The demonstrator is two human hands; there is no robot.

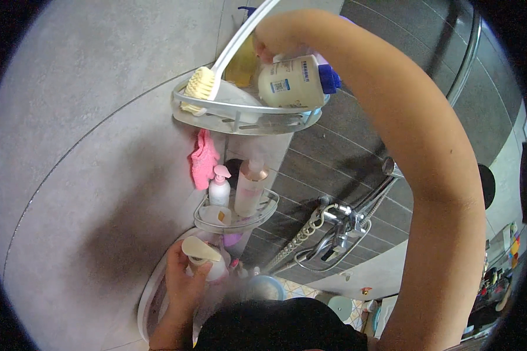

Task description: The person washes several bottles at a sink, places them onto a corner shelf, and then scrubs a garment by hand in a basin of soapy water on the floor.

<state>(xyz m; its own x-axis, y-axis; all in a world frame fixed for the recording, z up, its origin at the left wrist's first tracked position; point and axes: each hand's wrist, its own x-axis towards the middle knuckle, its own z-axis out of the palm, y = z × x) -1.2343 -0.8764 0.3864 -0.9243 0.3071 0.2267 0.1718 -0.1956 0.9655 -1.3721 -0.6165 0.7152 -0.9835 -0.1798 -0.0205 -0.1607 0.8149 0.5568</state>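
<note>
Low in front of me, my left hand [186, 274] grips a white pump bottle with a cream pump head [200, 249]. My right arm arches up over the upper corner shelf [246, 123], where my right hand [267, 40] is partly covered by a white brush handle. A white bottle with a blue cap [292, 83] lies tilted on its side just below that hand; whether my fingers grip anything is hidden. A cream-bristled brush [198, 87] leans on the shelf's left rim. Behind it stands a yellow bottle [240, 63].
A pink knitted cloth [204, 160] hangs under the upper shelf. On the lower corner shelf [235, 228] stand a small white pump bottle [220, 191] and a taller clear bottle [249, 193]. A chrome shower mixer [344, 226] with hose juts from the dark tiled wall. A blue basin [268, 287] is below.
</note>
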